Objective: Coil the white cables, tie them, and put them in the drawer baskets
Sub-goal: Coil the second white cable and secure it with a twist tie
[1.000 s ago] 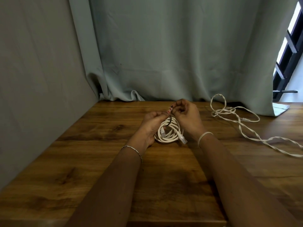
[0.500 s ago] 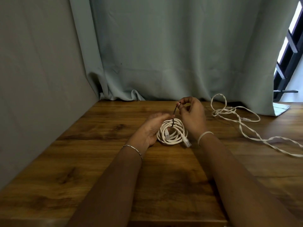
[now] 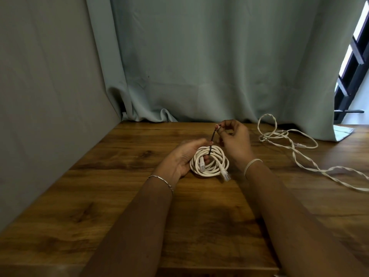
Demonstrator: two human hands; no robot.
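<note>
A coiled white network cable (image 3: 209,163) with clear plugs lies on the wooden table (image 3: 123,196). My left hand (image 3: 182,156) grips the coil's left side, thumb on top. A thin black tie (image 3: 212,139) loops round the coil's far edge and stands up from it. My right hand (image 3: 234,138) pinches the tie's upper end above the coil. A second white cable (image 3: 295,148), loose and twisted, sprawls over the table to the right.
A grey-green curtain (image 3: 199,66) hangs along the table's far edge, and a grey wall (image 3: 50,96) runs down the left side. A dark window frame (image 3: 353,72) shows at the far right. No drawer or basket is in view.
My right hand has drawn the black tie upward, away from my left hand, so it now stands taut above the coil. The coil has settled lower onto the table.
</note>
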